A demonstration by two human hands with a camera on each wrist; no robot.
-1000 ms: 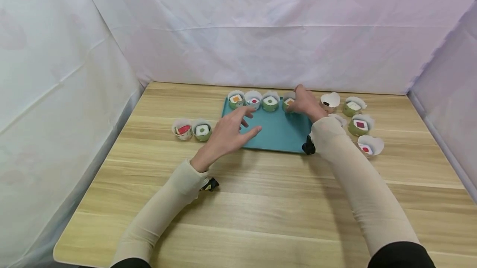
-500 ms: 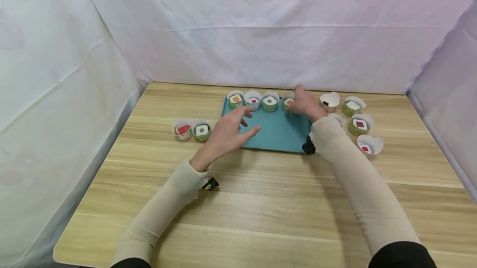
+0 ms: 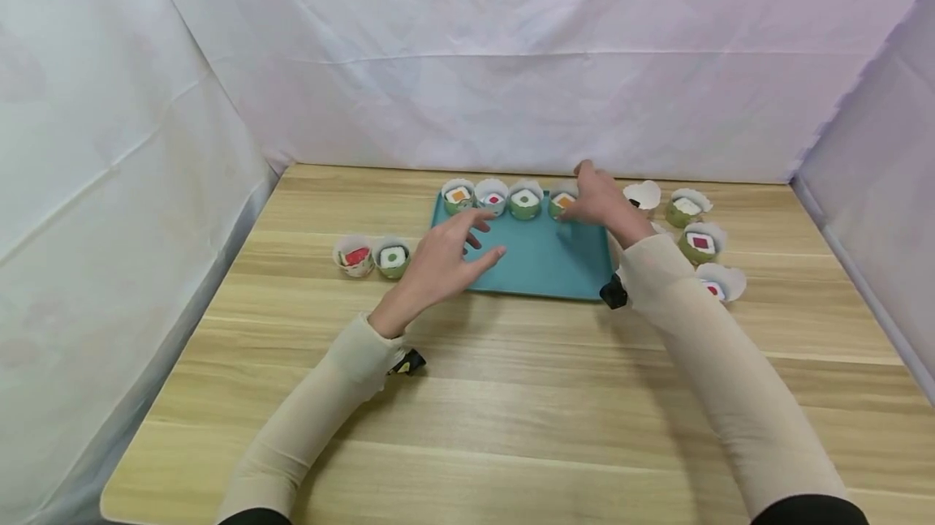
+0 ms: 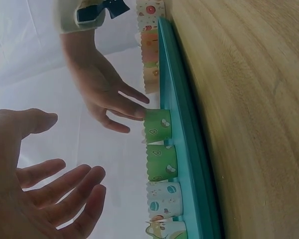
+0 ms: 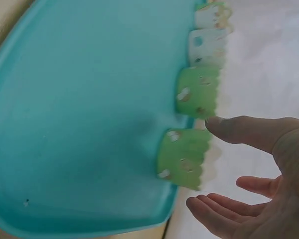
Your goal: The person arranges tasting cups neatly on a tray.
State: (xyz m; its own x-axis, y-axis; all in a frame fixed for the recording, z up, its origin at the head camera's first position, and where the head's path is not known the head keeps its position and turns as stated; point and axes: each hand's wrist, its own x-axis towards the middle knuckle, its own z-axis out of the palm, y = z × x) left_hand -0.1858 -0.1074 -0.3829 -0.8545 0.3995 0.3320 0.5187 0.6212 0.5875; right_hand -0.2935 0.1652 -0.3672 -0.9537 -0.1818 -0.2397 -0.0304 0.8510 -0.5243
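Head view, and the right hand [image 3: 603, 202] is spread around the rightmost green cup [image 3: 563, 204] at the teal tray [image 3: 533, 265]'s far edge, gripping nothing; thumb contact, can't tell. Left hand [image 3: 442, 259]: loose-fingered, nothing held, over the tray's near left side. Careful! A sideways thumb brush could tip that cup into its green neighbour [image 3: 525, 205]. Across the worktop [image 3: 511, 395], more cups [image 3: 697, 246] crowd the right sleeve [image 3: 661, 269], a likely snag should the arm swing outward.
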